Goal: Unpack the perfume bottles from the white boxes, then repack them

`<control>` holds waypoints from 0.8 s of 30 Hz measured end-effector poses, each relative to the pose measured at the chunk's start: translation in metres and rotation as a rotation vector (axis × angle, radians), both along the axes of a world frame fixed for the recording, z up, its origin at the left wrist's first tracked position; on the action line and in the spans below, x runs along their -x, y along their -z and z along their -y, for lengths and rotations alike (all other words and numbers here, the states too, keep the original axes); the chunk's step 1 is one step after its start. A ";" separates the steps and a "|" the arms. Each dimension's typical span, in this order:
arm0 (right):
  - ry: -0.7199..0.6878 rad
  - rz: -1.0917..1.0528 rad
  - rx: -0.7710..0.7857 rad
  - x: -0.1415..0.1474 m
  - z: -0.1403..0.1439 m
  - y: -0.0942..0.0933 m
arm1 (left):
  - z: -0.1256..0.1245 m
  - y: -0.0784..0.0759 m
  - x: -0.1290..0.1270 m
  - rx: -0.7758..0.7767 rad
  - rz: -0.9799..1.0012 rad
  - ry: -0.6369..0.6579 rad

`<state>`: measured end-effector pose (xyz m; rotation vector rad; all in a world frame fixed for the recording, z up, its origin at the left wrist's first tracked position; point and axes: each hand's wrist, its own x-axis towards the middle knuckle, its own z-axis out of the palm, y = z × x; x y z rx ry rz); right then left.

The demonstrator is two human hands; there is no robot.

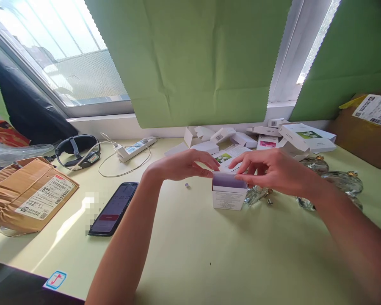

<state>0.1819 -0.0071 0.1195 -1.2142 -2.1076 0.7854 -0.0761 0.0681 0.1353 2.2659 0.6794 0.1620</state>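
Small white box (227,195) upright on desk (190,254), centre, top open. Left hand (182,166) pinches the box's upper left edge; narrow grip. Right hand (273,169) fingertips rest on its upper right rim, grip loosely curled. Phone (114,208) lies to the left; flattened cartons (266,137) behind.

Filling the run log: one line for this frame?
left hand: fingertips at small white box top edge | right hand: on box's open top | phone: left of box | table
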 end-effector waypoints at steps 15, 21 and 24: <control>-0.039 -0.020 0.004 0.000 0.002 -0.002 | 0.000 0.003 -0.006 -0.060 0.001 -0.018; -0.039 0.051 -0.072 0.000 0.002 -0.001 | 0.002 0.001 -0.008 -0.095 -0.067 -0.076; -0.037 0.068 -0.078 0.003 0.002 -0.001 | 0.002 0.001 -0.008 -0.093 -0.070 -0.078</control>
